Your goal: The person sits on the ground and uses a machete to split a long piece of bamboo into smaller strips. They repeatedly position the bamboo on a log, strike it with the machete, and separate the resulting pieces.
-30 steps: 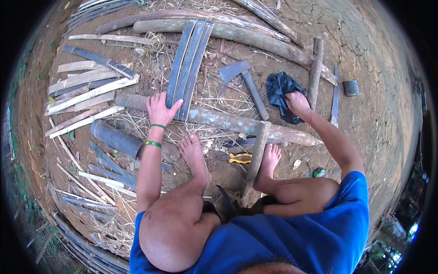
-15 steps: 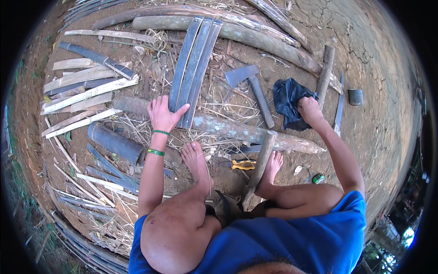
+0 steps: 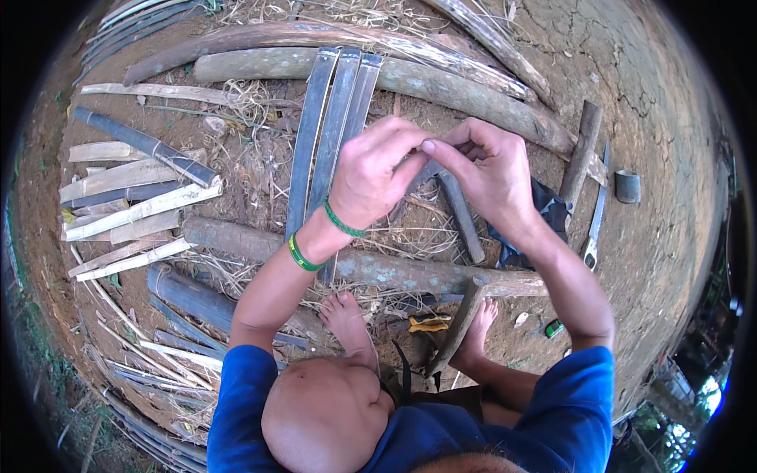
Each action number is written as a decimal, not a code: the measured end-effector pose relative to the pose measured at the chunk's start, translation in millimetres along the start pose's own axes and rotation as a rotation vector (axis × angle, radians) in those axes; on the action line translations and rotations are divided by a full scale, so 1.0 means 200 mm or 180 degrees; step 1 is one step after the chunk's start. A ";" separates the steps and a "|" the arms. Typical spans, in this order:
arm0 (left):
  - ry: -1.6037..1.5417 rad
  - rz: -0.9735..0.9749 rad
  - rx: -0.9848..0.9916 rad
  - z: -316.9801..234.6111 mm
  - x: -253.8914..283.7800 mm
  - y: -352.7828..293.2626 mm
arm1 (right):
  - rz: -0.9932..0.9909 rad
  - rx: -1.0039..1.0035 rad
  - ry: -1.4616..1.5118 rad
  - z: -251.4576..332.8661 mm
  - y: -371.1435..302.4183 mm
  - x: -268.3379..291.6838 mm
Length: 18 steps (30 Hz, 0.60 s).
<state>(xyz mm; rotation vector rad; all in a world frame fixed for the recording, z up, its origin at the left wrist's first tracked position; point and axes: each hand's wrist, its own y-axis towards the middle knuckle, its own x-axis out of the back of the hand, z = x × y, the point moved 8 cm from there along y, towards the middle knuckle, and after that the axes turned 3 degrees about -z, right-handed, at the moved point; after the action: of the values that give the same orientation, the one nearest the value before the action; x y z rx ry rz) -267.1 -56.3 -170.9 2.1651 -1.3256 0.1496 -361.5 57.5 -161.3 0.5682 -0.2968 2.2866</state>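
My left hand (image 3: 372,169) and my right hand (image 3: 495,175) are raised and meet at the fingertips, both pinching. Whatever sits between the fingers is too small or too hidden to name. Below and left of them, three dark split bamboo strips (image 3: 313,130) lie side by side across two logs, partly covered by my left hand. Behind my right wrist is a black plastic bag (image 3: 550,206), mostly hidden. A hatchet's dark handle (image 3: 460,217) shows under my hands, its blade largely covered.
The near log (image 3: 402,272) crosses in front of my feet, with a wooden post (image 3: 461,323) by my right foot. Yellow-handled pliers (image 3: 430,323), a green tape measure (image 3: 554,328), a handsaw (image 3: 597,217) and a short dark cup (image 3: 628,187) lie around. Split bamboo pieces (image 3: 146,209) spread at left.
My left hand has let go of the bamboo strips. My right hand has come out of the black plastic bag. Both have moved up to the middle and joined at the fingertips.
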 end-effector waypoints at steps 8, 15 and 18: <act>-0.0318 -0.0365 0.1074 0.42 0.10 0.06 | -0.0329 -0.0094 -0.0182 -0.21 0.03 -0.10; -0.0462 -0.0480 0.1406 0.95 0.15 0.32 | 0.0118 -0.1071 -0.2073 -0.77 -0.51 -0.17; -0.0232 -0.0369 0.1284 0.99 0.13 0.32 | -0.0186 -0.0985 -0.1955 -0.79 -0.55 -0.22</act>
<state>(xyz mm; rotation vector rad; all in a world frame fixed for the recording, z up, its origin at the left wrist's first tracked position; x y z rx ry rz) -348.5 -202.8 -295.5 2.5995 -1.2911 0.3182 -304.1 166.4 -316.5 1.0849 -0.8972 1.9062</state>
